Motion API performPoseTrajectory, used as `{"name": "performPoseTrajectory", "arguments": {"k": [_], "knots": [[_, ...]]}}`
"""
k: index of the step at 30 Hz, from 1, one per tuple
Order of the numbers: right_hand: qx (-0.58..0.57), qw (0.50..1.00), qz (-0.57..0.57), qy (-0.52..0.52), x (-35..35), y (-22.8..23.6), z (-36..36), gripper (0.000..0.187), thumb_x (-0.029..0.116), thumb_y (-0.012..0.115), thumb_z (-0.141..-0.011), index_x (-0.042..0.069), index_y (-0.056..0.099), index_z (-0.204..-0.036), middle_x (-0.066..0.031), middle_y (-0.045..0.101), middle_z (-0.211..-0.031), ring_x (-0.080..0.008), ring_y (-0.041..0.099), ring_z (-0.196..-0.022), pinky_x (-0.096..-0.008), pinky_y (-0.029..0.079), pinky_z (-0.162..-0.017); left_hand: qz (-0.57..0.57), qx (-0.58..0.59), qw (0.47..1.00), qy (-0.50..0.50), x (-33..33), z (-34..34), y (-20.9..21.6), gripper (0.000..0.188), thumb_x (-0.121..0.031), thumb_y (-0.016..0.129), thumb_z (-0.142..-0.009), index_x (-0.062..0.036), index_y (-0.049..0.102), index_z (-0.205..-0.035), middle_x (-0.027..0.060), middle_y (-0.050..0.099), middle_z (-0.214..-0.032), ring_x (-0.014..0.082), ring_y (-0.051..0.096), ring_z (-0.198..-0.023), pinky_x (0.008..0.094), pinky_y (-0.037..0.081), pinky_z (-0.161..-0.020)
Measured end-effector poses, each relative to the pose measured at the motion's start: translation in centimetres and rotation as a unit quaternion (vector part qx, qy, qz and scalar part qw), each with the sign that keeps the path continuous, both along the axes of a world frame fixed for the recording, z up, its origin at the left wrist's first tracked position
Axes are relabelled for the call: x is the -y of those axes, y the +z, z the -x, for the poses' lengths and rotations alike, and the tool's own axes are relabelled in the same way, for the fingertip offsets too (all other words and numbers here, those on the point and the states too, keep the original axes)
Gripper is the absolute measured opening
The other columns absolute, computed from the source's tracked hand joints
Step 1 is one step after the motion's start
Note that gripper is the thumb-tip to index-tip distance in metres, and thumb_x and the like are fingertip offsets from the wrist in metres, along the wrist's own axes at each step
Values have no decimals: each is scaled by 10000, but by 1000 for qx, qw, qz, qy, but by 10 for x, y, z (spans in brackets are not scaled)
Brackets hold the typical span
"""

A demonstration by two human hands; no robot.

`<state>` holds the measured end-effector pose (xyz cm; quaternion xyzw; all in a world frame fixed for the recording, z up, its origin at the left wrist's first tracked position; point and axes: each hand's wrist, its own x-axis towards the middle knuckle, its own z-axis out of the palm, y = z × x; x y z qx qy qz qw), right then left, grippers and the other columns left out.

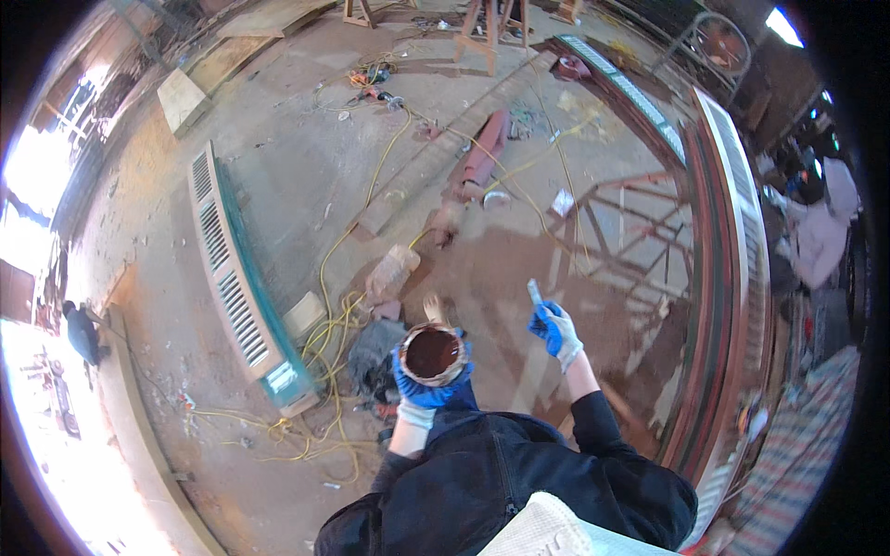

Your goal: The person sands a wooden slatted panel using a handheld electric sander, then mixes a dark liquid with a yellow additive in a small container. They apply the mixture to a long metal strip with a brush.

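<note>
- We find a round, open container held up in front of a dark jacket, above the workshop floor, a dark red-brown liquid showing inside its stained rim.
- The left hand, gloved in blue and white, curls around the container's near side, gripping it with the mouth facing up.
- The right hand, gloved to match, closes around a slim, pale tool whose end points up and away; we cannot tell its exact kind.
- We judge the container moderately heavy for one hand, its load ready to slosh — any tilt risks a spill. Its wall looks firm, though we cannot tell the material.
- The smeared rim may be slippery; we would take hold low on the wall, with a palm beneath. The tool looks light and stiff, best held well back from its tip.
- We can read no label or brand on container or tool; white fabric at the lower edge bears faint grey marks.
</note>
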<state>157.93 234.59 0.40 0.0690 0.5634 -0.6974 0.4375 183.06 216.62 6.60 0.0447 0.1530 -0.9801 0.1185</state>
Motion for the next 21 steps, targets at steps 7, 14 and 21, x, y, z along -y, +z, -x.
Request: {"name": "performPoseTrajectory", "arguments": {"k": [7,14,21], "knots": [[39,992,48,108,267,-7,185,171,145,627,-909,84,584,-1063,-5,623,-855,-147,633,-746,-342,560,-727,15,67,992,104,238,148,13,855,-666,592,-741,-152,398,-1397,157,406,-1426,404,401,-1289,617,388,-1002],[26,999,13,-23,429,16,336,170,156,613,-916,80,581,-1065,-65,657,-898,-197,656,-733,-403,581,-708,-4,76,988,137,449,315,48,950,-572,738,-661,-92,386,-1401,176,361,-1465,406,353,-1324,591,376,-1035],[64,981,-71,-171,520,-44,555,68,172,570,-925,107,556,-940,-53,595,-711,-203,607,-588,-373,565,-581,-71,13,997,4,636,575,59,776,-506,675,-750,-144,415,-1385,112,346,-1483,359,337,-1342,645,364,-1001]]}}
